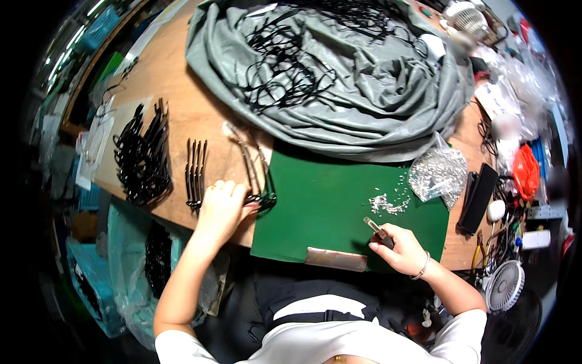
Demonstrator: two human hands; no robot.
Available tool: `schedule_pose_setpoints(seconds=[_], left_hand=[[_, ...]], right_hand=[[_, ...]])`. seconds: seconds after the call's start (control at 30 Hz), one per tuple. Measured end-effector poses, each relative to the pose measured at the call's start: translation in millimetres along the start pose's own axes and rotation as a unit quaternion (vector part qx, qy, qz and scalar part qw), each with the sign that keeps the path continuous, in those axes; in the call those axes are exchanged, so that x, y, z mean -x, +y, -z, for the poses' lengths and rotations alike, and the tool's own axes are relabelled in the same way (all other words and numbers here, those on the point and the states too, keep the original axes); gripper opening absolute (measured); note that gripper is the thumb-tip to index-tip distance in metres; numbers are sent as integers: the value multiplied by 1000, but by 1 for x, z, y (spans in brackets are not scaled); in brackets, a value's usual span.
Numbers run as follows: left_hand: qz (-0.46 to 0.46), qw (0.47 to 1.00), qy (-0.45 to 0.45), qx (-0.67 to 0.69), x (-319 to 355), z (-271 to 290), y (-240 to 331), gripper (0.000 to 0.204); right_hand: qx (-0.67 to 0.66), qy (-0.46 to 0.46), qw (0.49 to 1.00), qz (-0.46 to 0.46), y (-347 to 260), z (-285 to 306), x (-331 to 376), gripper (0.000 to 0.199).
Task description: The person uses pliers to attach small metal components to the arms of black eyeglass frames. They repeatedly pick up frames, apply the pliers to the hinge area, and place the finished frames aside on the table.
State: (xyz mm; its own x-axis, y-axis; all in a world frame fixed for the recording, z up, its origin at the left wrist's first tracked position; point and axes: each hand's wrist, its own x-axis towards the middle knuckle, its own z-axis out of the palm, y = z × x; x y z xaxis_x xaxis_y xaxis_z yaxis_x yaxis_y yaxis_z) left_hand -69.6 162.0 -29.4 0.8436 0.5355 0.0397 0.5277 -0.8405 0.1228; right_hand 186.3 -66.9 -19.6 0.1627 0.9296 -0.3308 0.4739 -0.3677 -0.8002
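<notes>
My left hand (223, 206) rests at the left edge of the green mat (327, 206), its fingers closed on a dark spectacle frame (262, 195) with long thin temples (250, 159) stretching away from me. My right hand (397, 246) grips a small dark hand tool (377, 229) whose tip points toward a little heap of tiny silver screws (388, 203) on the mat. A brown rectangular block (335, 259) lies at the mat's near edge between my hands.
A grey cloth (364, 91) strewn with black frames covers the far table. Rows of black temples (145, 158) and a smaller bundle (195, 173) lie left. A clear bag of silver parts (438, 173), a black case (479, 197), pliers and a small fan (504, 285) sit right.
</notes>
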Motion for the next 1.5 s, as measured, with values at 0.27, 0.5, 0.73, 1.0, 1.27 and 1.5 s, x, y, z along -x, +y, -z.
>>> schedule_pose_setpoints(seconds=[0.27, 0.5, 0.73, 1.0, 1.27, 1.5], left_hand=[[-72, 956, 284, 34, -154, -2, 10, 35], [45, 973, 224, 11, -186, -17, 63, 10], [116, 696, 43, 707, -95, 74, 100, 20], [200, 580, 20, 789, 5, 67, 147, 47], [119, 628, 68, 766, 29, 21, 162, 92], [25, 710, 51, 702, 15, 6, 174, 94]], right_hand=[[11, 12, 1000, -11, 2, -9, -1, 22], [86, 35, 995, 29, 19, 3, 38, 19], [382, 107, 909, 129, 5, -29, 15, 44], [179, 156, 969, 73, 15, 12, 21, 23], [205, 92, 973, 56, 37, -10, 6, 16], [95, 87, 991, 33, 10, -3, 11, 15]])
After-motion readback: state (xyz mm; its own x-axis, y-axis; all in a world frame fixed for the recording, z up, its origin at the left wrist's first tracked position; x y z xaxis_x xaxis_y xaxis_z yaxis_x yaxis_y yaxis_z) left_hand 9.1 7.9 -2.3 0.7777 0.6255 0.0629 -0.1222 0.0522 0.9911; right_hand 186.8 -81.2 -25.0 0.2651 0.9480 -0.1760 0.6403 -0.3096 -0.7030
